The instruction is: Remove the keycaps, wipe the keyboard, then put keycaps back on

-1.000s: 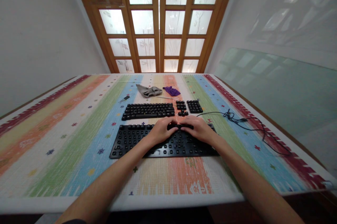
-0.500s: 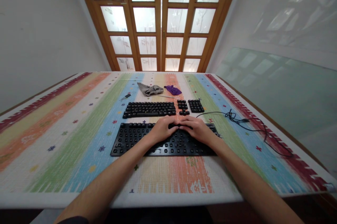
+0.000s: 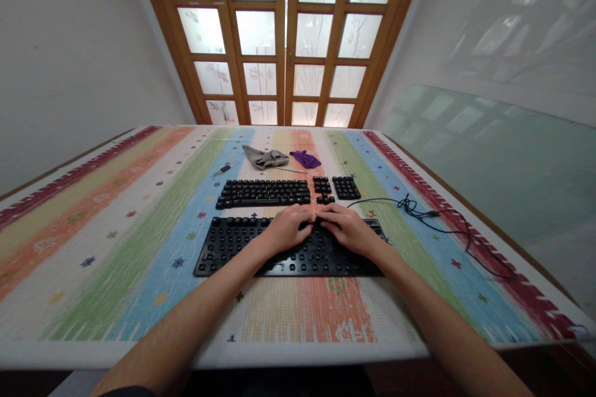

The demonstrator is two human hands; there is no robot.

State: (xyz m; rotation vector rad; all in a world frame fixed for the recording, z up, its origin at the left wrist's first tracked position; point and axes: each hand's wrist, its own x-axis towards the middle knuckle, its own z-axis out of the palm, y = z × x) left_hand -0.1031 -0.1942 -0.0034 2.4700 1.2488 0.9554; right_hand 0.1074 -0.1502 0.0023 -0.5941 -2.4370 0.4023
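Observation:
A black keyboard (image 3: 228, 251) lies in front of me, most of its key positions bare of caps, with a row of caps still on at its upper left. My left hand (image 3: 289, 227) rests over its upper middle, fingers bent and pressed together with the thumb. Meeting it fingertip to fingertip, my right hand (image 3: 347, 226) is closed in a pinch at the keyboard's top edge. Whatever sits between the fingertips is too small and covered to make out. Just behind, loose black keycaps (image 3: 263, 193) are laid out in keyboard order, with a number-pad block (image 3: 346, 187) on the right.
Behind the keycaps lie a grey cloth (image 3: 266, 158), a purple cloth (image 3: 306, 159) and a thin metal rod (image 3: 292, 170). A small dark tool with wire loops (image 3: 225, 169) is at the left. The keyboard's coiled cable (image 3: 447, 230) spreads over the striped tablecloth (image 3: 139, 248) to the right.
My hands stay at the same spot on the keyboard, with the fingertips shifting slightly. The view has moved a little; the other things lie as before.

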